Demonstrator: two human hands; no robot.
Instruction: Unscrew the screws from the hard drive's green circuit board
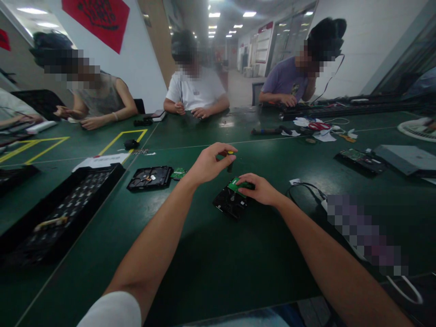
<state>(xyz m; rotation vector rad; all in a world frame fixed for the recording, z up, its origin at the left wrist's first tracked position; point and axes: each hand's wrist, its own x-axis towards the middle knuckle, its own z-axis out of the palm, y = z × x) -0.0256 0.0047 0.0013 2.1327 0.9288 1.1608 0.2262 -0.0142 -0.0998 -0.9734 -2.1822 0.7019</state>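
From the hard disk drive [229,204], a hand could pass at 6 o'clock, over the green tabletop [235,268] between the forearms [160,231]. The left hand [209,164] and its yellow-topped tool [230,167] block 11 to 12, the right hand [259,189] 2. A second drive [150,178] obstructs 10, a black cable [311,187] 3.
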